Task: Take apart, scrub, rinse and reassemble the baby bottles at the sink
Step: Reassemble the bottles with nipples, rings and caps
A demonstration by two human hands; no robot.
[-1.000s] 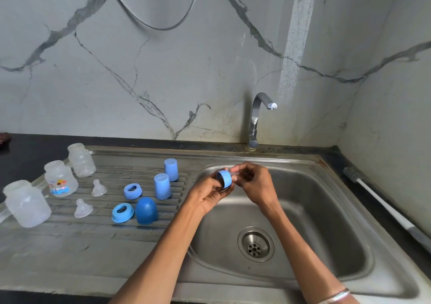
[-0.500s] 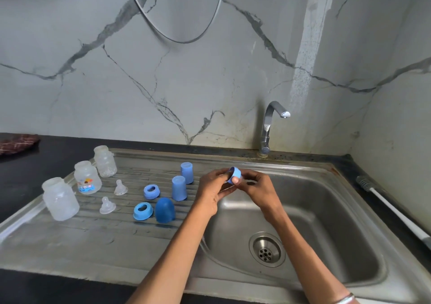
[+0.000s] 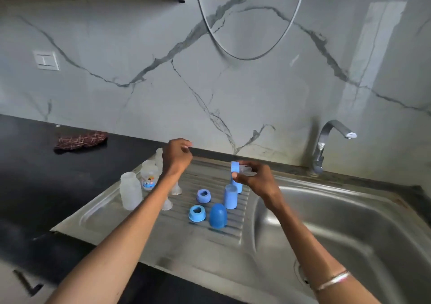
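Both hands have parted: the left hand (image 3: 177, 155), fingers curled on nothing visible, now hovers over the clear plastic bottles (image 3: 131, 194) on the steel drainboard (image 3: 130, 224), while the right hand (image 3: 253, 178) alone pinches the blue screw ring (image 3: 235, 167) with its clear teat.

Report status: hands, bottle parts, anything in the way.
Right hand pinches blue ring with teat. Left hand curled above bottles. Nothing blocking.
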